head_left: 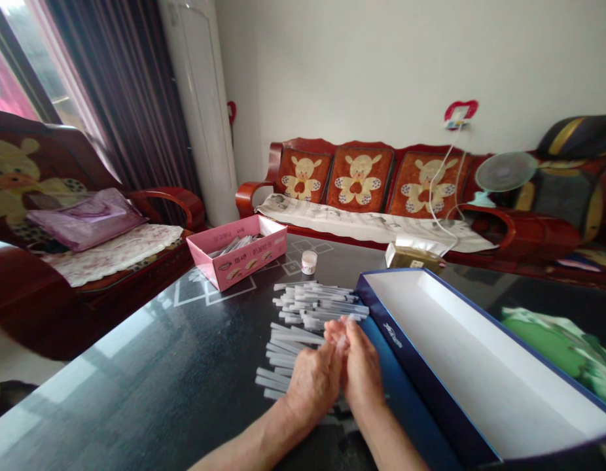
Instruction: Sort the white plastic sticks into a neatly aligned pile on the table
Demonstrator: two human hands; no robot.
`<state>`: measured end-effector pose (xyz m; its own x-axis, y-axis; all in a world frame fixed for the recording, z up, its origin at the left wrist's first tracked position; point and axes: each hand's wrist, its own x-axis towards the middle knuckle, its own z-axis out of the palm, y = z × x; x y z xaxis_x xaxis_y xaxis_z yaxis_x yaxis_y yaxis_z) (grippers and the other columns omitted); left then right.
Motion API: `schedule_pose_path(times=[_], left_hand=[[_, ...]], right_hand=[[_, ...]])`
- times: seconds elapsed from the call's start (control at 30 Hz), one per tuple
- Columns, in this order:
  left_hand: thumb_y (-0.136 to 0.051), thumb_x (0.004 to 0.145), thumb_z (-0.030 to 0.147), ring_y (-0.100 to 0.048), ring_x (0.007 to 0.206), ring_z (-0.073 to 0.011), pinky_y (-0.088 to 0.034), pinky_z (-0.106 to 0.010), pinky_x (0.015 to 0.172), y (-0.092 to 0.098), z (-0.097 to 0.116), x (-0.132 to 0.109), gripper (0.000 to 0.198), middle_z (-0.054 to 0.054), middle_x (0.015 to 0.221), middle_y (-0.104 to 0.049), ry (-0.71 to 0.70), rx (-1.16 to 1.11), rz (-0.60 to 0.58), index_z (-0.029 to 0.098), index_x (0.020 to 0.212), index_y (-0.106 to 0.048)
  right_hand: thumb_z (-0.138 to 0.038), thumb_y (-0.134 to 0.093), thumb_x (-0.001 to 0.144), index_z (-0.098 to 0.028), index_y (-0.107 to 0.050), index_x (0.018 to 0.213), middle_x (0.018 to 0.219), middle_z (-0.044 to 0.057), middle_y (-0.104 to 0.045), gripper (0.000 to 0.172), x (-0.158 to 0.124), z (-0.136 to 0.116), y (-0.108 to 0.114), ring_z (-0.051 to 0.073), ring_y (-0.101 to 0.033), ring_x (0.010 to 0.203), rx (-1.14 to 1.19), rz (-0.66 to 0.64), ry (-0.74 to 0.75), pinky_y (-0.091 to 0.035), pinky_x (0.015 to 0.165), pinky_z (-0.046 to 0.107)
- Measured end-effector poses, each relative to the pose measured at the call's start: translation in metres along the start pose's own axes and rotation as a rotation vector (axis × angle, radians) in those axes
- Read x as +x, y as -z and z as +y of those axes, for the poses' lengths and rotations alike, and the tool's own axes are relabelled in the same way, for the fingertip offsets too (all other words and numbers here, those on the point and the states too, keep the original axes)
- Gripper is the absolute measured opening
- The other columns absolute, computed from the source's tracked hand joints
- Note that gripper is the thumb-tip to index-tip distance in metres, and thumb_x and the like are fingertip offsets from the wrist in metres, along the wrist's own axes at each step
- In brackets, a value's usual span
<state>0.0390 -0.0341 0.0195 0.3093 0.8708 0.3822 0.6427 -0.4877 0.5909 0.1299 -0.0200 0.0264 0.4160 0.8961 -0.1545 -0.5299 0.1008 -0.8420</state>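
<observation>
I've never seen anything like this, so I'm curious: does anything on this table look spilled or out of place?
The white sticks look a bit messy: they lie loose in two untidy heaps on the dark table, at uneven angles, instead of inside the pink box or the blue box. Nothing looks broken.

A home living room, red wooden sofa (pixel 254 193), animal-print cushions (pixel 359 178), dark curtains (pixel 121 85), tower air conditioner (pixel 199 111)
</observation>
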Motion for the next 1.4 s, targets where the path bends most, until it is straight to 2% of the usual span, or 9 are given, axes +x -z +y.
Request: schedule_pose_path(times=[0.13, 0.23, 0.33, 0.53, 0.6, 0.73, 0.83, 1.03, 1.4], left_hand=[[-0.032, 0.095, 0.027, -0.053, 0.045, -0.0116, -0.027, -0.023, 0.047, -0.003, 0.004, -0.006, 0.031, -0.002, 0.054, -0.057, -0.029, -0.094, 0.014, 0.020, 0.072, -0.052], [-0.033, 0.096, 0.027, -0.052, 0.045, -0.0102, -0.028, -0.022, 0.048, 0.001, 0.002, -0.005, 0.028, 0.000, 0.053, -0.056, -0.031, -0.108, 0.045, 0.020, 0.077, -0.052], [-0.034, 0.096, 0.027, -0.053, 0.046, -0.0105, -0.030, -0.021, 0.048, 0.008, -0.007, 0.001, 0.025, 0.001, 0.055, -0.057, -0.067, -0.038, 0.084, 0.019, 0.085, -0.054], [-0.040, 0.093, 0.027, -0.062, 0.074, -0.0162, -0.042, -0.022, 0.061, 0.025, -0.036, 0.016, 0.022, -0.004, 0.080, -0.066, -0.152, 0.290, 0.241, 0.019, 0.105, -0.057], [-0.040, 0.093, 0.025, -0.060, 0.081, -0.0185, -0.045, -0.025, 0.065, 0.028, -0.044, 0.019, 0.025, -0.005, 0.085, -0.065, -0.141, 0.370, 0.197, 0.021, 0.111, -0.058], [-0.043, 0.089, 0.019, -0.056, 0.083, -0.0201, -0.047, -0.032, 0.076, 0.026, -0.051, 0.021, 0.028, -0.006, 0.091, -0.064, -0.159, 0.435, 0.087, 0.023, 0.110, -0.061], [-0.044, 0.087, 0.016, -0.056, 0.085, -0.0209, -0.046, -0.034, 0.079, 0.025, -0.051, 0.021, 0.028, -0.006, 0.093, -0.064, -0.180, 0.430, 0.035, 0.021, 0.106, -0.064], [-0.045, 0.088, 0.024, -0.056, 0.090, -0.0208, -0.046, -0.034, 0.082, 0.026, -0.046, 0.020, 0.023, -0.007, 0.093, -0.063, -0.224, 0.343, -0.041, 0.020, 0.101, -0.064], [-0.041, 0.091, 0.026, -0.057, 0.078, -0.0167, -0.044, -0.030, 0.077, 0.028, -0.045, 0.022, 0.027, -0.005, 0.081, -0.060, -0.192, 0.315, -0.088, 0.020, 0.078, -0.064]], right_hand=[[-0.048, -0.070, 0.071, -0.019, -0.062, 0.092, 0.083, 0.005, -0.074, 0.037, 0.015, -0.015, 0.006, 0.023, -0.069, 0.087, 0.127, -0.061, 0.044, -0.051, 0.082, 0.039], [-0.048, -0.063, 0.077, -0.018, -0.063, 0.092, 0.087, 0.007, -0.074, 0.034, 0.020, -0.016, 0.015, 0.023, -0.069, 0.086, 0.022, -0.051, 0.118, -0.050, 0.081, 0.039], [-0.044, -0.057, 0.082, -0.018, -0.066, 0.090, 0.091, 0.008, -0.072, 0.029, 0.020, -0.015, 0.025, 0.024, -0.066, 0.090, -0.328, -0.114, 0.317, -0.049, 0.083, 0.038], [-0.020, -0.056, 0.077, -0.020, -0.065, 0.078, 0.087, 0.006, -0.067, 0.009, 0.016, -0.019, 0.033, 0.022, -0.060, 0.090, -0.972, -0.482, 0.750, -0.045, 0.085, 0.034], [-0.014, -0.054, 0.074, -0.019, -0.064, 0.087, 0.093, 0.007, -0.067, 0.017, 0.019, -0.019, 0.035, 0.022, -0.060, 0.093, -1.026, -0.501, 0.776, -0.045, 0.087, 0.034], [-0.006, -0.043, 0.073, -0.019, -0.063, 0.089, 0.094, 0.006, -0.067, 0.029, 0.029, -0.014, 0.042, 0.020, -0.059, 0.094, -1.080, -0.367, 0.815, -0.045, 0.087, 0.033], [-0.003, -0.039, 0.074, -0.019, -0.064, 0.090, 0.097, 0.006, -0.068, 0.034, 0.033, -0.011, 0.045, 0.020, -0.058, 0.098, -1.166, -0.409, 0.860, -0.041, 0.091, 0.034], [-0.013, -0.046, 0.086, -0.022, -0.066, 0.094, 0.100, 0.003, -0.069, 0.024, 0.020, -0.011, 0.038, 0.024, -0.048, 0.115, -1.396, -0.469, 0.892, -0.027, 0.100, 0.041], [-0.022, -0.052, 0.087, -0.020, -0.064, 0.079, 0.082, 0.003, -0.064, 0.014, 0.016, -0.006, 0.034, 0.017, -0.058, 0.082, -1.506, -0.437, 0.841, -0.034, 0.078, 0.029]])
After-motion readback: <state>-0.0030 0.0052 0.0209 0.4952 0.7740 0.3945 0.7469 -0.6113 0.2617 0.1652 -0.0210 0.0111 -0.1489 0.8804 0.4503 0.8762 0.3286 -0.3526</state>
